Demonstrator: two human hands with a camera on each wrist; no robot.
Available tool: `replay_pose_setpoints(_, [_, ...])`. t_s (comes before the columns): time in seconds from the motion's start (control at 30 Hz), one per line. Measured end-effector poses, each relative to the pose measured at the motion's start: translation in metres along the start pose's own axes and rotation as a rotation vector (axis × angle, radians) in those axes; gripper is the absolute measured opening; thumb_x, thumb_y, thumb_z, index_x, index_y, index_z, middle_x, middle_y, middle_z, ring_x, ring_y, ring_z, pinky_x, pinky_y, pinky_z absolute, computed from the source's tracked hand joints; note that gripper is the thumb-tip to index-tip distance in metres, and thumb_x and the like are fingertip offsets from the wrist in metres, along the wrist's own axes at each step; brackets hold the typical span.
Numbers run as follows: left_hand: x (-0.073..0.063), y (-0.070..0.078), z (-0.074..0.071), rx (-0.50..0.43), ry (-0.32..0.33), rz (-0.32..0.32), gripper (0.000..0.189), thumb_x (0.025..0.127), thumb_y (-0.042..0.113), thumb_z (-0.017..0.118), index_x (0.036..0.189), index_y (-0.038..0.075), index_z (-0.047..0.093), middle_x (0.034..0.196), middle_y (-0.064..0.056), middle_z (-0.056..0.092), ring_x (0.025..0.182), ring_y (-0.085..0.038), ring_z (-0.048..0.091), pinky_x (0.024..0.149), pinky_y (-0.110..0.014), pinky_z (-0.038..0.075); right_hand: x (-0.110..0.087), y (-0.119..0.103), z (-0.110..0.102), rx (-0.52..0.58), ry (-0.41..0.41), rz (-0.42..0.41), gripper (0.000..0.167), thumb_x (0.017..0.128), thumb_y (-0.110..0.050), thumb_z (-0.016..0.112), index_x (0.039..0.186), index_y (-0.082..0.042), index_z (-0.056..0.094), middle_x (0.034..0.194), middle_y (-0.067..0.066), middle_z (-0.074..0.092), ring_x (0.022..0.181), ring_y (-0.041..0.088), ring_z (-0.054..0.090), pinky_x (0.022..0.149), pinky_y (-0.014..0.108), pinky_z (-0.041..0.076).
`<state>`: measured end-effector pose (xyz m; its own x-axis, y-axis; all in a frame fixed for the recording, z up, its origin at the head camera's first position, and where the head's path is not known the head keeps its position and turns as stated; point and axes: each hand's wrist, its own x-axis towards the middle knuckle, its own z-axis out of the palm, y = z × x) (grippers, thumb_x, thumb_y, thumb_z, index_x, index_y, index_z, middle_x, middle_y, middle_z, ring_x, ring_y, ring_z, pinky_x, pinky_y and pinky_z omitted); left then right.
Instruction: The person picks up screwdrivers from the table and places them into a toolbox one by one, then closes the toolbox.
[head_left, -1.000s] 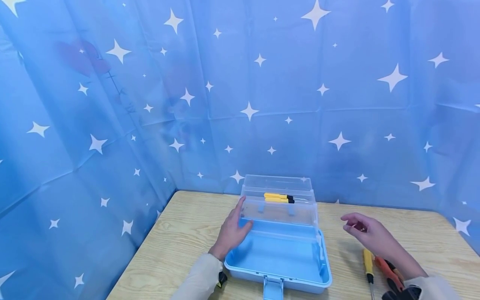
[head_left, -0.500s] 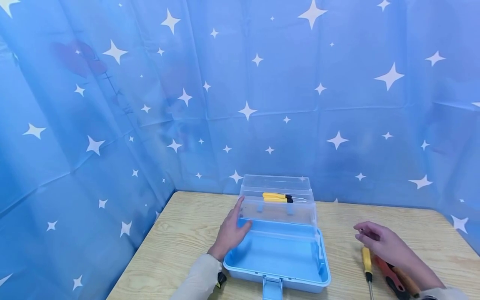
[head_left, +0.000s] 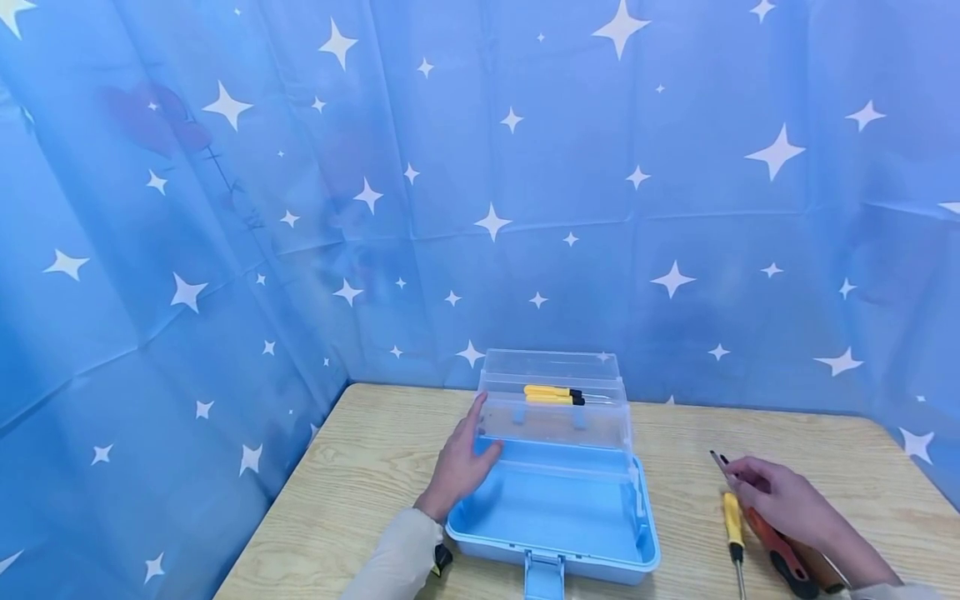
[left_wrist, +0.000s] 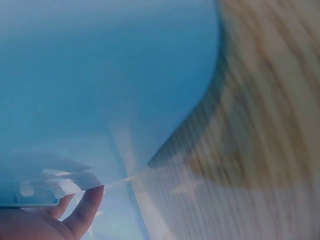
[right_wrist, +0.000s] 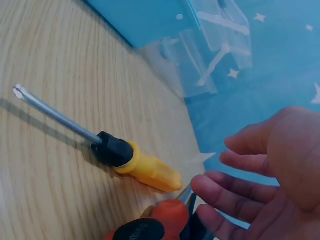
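Observation:
A light-blue toolbox [head_left: 555, 508] stands with its lid up. Its clear tray [head_left: 555, 427] is raised at the back, and two yellow-handled screwdrivers [head_left: 551, 394] lie in it. My left hand [head_left: 459, 471] touches the box's left side by the tray, index finger straight and thumb over the inside. At the right, my right hand [head_left: 783, 500] hovers over loose tools, fingers loosely bent with nothing between them in the right wrist view. Below it lie a yellow-and-black screwdriver [right_wrist: 137, 165] and a red-and-black handle [right_wrist: 167, 217]. A thin metal tip [head_left: 717, 461] shows just past its fingers.
A brown handle [head_left: 819, 568] lies under the right forearm. Beside the left sleeve, a small black-and-yellow object [head_left: 441, 558] pokes out. The wooden table [head_left: 337, 492] ends at a blue star-patterned curtain [head_left: 450, 208] behind and to the left.
My right hand has moved right and down, lower over the loose tools, and the thin metal tip now shows past its fingers. The left hand stays at the box.

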<state>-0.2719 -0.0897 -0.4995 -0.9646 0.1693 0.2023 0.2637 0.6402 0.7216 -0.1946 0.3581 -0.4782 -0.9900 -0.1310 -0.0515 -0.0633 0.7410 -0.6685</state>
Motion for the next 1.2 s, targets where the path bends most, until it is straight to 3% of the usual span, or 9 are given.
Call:
replay_pose_setpoints(0.33, [-0.001, 0.001, -0.001, -0.01, -0.001, -0.01, 0.078, 0.096, 0.036, 0.06, 0.157, 0.044, 0.012, 0.154, -0.005, 0.042, 0.136, -0.031, 0.047, 0.108, -0.057, 0.041, 0.002, 0.001, 0.004, 0.031, -0.025, 0.001, 0.033, 0.101, -0.012, 0.054, 0.123, 0.012, 0.057, 0.095, 0.007, 0.067, 0.075, 0.009, 0.062, 0.061, 0.025, 0.052])
replay_pose_setpoints(0.6, [-0.001, 0.001, 0.0, -0.007, -0.002, -0.013, 0.078, 0.096, 0.037, 0.06, 0.157, 0.045, 0.012, 0.154, -0.004, 0.042, 0.136, -0.03, 0.048, 0.108, -0.057, 0.042, 0.005, 0.006, 0.005, -0.023, -0.001, 0.032, 0.028, 0.101, -0.012, 0.053, 0.121, 0.007, 0.06, 0.097, 0.004, 0.067, 0.076, 0.007, 0.056, 0.059, 0.024, 0.046])
replay_pose_setpoints(0.83, [0.0, 0.001, -0.001, -0.024, 0.002, -0.012, 0.078, 0.096, 0.035, 0.06, 0.156, 0.045, 0.012, 0.154, -0.005, 0.042, 0.136, -0.031, 0.047, 0.108, -0.058, 0.041, 0.011, 0.006, 0.007, 0.032, -0.047, 0.056, 0.036, 0.102, -0.013, 0.051, 0.127, 0.012, 0.054, 0.087, 0.004, 0.065, 0.074, 0.013, 0.06, 0.058, 0.027, 0.049])
replay_pose_setpoints(1.2, [0.0, -0.001, 0.002, -0.031, 0.001, -0.013, 0.077, 0.096, 0.036, 0.06, 0.156, 0.047, 0.012, 0.154, -0.005, 0.042, 0.136, -0.031, 0.047, 0.108, -0.058, 0.041, 0.019, 0.003, 0.009, 0.108, -0.126, 0.007, 0.038, 0.099, -0.015, 0.057, 0.126, 0.012, 0.054, 0.097, 0.008, 0.066, 0.077, 0.018, 0.066, 0.064, 0.028, 0.052])
